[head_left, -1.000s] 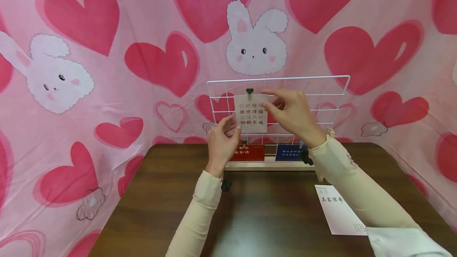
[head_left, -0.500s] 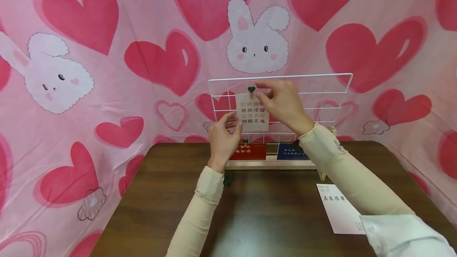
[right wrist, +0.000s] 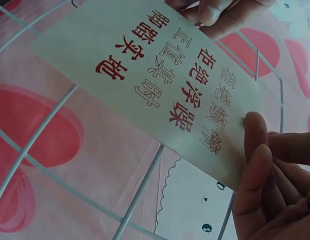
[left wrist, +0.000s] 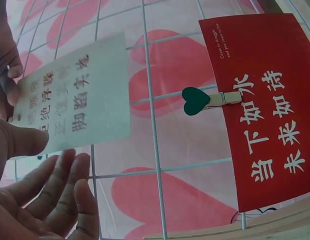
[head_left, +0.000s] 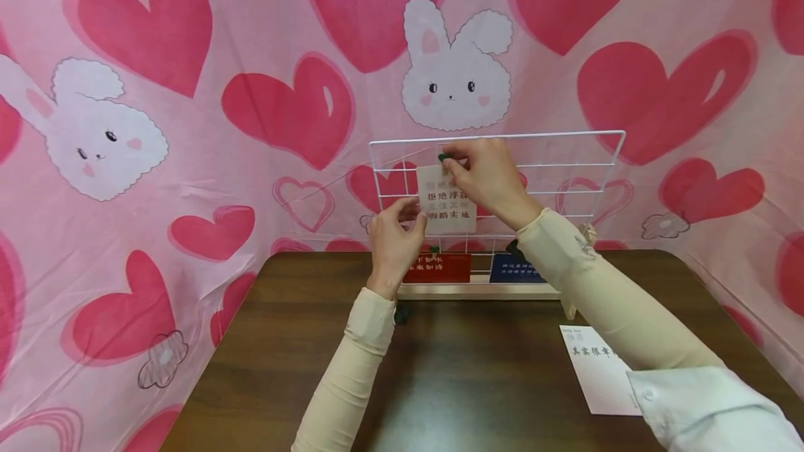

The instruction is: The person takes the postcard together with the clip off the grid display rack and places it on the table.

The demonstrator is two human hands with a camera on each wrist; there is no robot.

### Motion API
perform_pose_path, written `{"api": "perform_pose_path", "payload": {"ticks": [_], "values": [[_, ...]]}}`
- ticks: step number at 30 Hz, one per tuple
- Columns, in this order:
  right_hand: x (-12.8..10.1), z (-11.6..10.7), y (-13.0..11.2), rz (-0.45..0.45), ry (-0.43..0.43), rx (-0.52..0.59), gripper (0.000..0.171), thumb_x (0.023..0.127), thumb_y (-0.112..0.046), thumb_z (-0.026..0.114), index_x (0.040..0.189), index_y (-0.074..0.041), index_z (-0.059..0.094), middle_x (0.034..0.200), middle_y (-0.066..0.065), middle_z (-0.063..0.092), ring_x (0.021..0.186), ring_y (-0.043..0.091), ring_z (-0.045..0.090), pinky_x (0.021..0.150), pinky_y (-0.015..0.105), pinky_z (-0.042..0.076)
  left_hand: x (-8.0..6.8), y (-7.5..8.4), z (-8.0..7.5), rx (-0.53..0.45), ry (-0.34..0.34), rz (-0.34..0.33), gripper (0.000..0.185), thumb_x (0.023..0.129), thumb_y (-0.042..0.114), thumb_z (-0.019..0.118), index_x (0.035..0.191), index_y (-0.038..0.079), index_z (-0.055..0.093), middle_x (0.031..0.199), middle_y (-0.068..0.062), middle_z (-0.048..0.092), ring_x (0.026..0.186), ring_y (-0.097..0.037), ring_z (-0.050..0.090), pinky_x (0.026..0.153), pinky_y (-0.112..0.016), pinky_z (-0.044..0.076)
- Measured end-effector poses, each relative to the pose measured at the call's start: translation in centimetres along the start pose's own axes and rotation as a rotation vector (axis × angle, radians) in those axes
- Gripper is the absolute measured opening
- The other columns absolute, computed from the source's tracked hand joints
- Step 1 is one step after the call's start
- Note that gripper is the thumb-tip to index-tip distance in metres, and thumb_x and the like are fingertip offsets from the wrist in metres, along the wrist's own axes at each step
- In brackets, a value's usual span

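Pale square paper card with red and faint printed characters hangs flat against the white wire grid panel, upper-left part of the grid, above the lower row of cards. At its top edge sits a small wooden clip with a dark green heart head.

Right hand is up at the card's top, fingers curled around that green heart clip, pinching it; part of the card's right side is covered by this hand. In the right wrist view the fingertips lie against the card's edge.

Left hand holds the card's lower-left corner, thumb in front and fingers behind, a narrow pinch. The left wrist view shows the thumb pressed on the card face, other fingers loosely extended below.

Below on the same grid: a red rectangular card with white characters, clipped by its own green heart clothespin, and just beside it to the right a dark blue rectangular card, partly hidden by the right forearm. The grid stands in a light wooden base strip at the back of a dark brown wooden table.

A white paper card with printed characters lies flat on the table at right, well apart from the grid. Pink fabric backdrop with hearts and white rabbits surrounds the table.
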State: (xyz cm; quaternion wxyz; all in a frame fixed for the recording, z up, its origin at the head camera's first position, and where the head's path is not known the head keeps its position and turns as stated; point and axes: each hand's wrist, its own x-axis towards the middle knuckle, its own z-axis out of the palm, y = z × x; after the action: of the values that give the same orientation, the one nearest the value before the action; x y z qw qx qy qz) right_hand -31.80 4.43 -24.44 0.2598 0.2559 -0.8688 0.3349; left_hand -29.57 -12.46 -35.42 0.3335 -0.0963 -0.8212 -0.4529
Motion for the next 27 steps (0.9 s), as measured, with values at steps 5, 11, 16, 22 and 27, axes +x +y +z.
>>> {"api": "perform_pose_path", "payload": {"ticks": [5,11,16,22,27], "values": [[0.08,0.13,0.05,0.014,0.000,-0.006,0.021,0.098,-0.009,0.068,0.112,0.000,0.080,0.100,0.018,0.081,0.081,0.028,0.077,0.067,0.041,0.060,0.11,-0.04,0.10,0.004,0.015,-0.001,0.019,0.093,0.015,0.075,0.109,0.005,0.080,0.096,-0.010,0.082,0.083,-0.022,0.080,0.074,-0.039,0.062],[0.04,0.14,0.16,0.021,0.005,0.023,0.017,0.097,-0.008,0.069,0.108,-0.001,0.080,0.098,0.018,0.081,0.075,0.028,0.077,0.069,0.044,0.063,0.22,-0.09,0.34,-0.067,0.015,-0.004,0.015,0.094,0.013,0.076,0.104,0.003,0.080,0.097,-0.013,0.082,0.081,-0.025,0.079,0.072,-0.041,0.064],[0.00,0.06,0.22,0.044,-0.023,0.092,0.015,0.096,-0.005,0.071,0.106,0.001,0.080,0.097,0.020,0.080,0.066,0.026,0.076,0.060,0.030,0.061,0.11,-0.29,0.31,-0.118,0.015,-0.025,0.015,0.094,0.011,0.076,0.106,0.002,0.080,0.098,-0.014,0.081,0.079,-0.026,0.078,0.067,-0.035,0.063],[0.16,-0.33,0.32,0.041,-0.042,0.147,0.013,0.094,0.000,0.071,0.103,0.003,0.080,0.095,0.023,0.080,0.059,0.025,0.073,0.052,0.020,0.056,0.33,-0.22,0.10,-0.137,-0.009,-0.028,0.015,0.093,0.010,0.077,0.106,0.003,0.081,0.094,-0.014,0.082,0.074,-0.024,0.076,0.063,-0.023,0.058],[0.26,-0.54,0.33,0.021,-0.041,0.149,0.012,0.095,0.000,0.070,0.101,0.003,0.080,0.094,0.022,0.080,0.059,0.026,0.074,0.052,0.020,0.056,0.36,-0.13,-0.02,-0.148,-0.029,-0.032,0.016,0.093,0.010,0.077,0.106,0.003,0.081,0.095,-0.014,0.082,0.077,-0.024,0.078,0.069,-0.033,0.064]]}}
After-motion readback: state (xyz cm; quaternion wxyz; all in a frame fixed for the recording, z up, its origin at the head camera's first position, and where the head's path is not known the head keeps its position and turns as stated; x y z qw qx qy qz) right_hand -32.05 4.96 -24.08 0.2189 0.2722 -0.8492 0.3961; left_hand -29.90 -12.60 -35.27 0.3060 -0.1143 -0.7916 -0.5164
